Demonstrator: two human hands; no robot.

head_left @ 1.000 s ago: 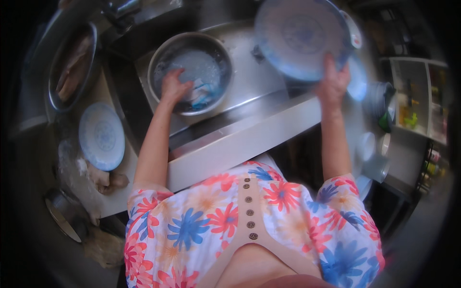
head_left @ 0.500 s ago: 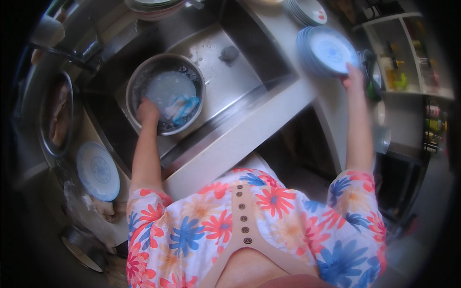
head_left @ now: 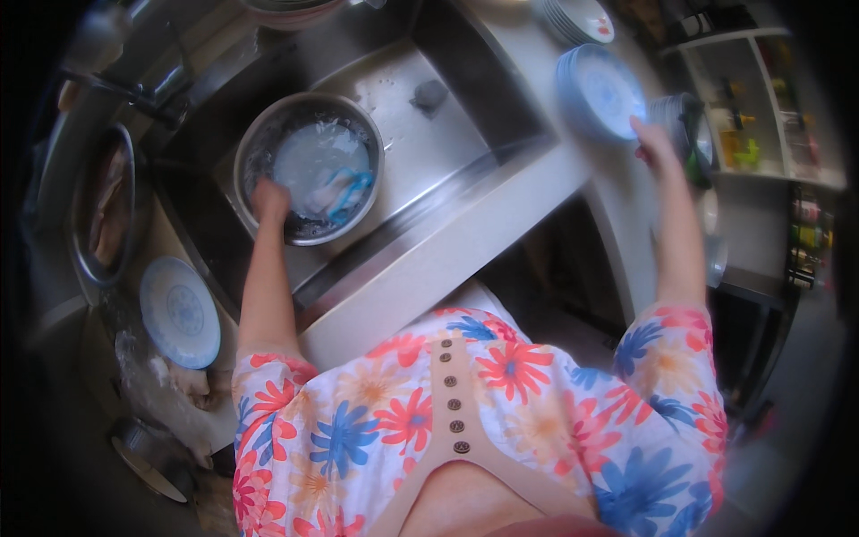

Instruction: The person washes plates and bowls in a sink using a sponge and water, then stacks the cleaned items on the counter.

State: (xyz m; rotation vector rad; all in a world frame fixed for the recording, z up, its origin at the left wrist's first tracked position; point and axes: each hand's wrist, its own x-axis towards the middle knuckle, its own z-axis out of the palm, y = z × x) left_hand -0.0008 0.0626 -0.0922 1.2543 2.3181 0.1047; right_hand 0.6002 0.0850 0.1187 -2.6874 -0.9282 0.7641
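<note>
My left hand (head_left: 269, 199) reaches into a round metal basin (head_left: 259, 143) that stands in the steel sink (head_left: 447, 134); its fingers rest on the near inner rim, next to a pale plate (head_left: 309, 157) and a blue and white cloth (head_left: 344, 190) lying in the water. Whether it grips anything I cannot tell. My right hand (head_left: 653, 143) is stretched out to the right and touches the edge of a blue patterned plate (head_left: 604, 89), the top one of a stack on the counter.
Another blue patterned plate (head_left: 179, 311) lies on the left counter beside a metal pan (head_left: 89, 215) holding food. More plates (head_left: 582, 18) are stacked at the far side of the counter. A shelf unit (head_left: 761, 125) with small bottles stands at the right. A sponge (head_left: 429, 93) lies in the sink.
My right hand has carried the blue plate from above the sink to the stack on the right counter. My left hand has stayed in the basin.
</note>
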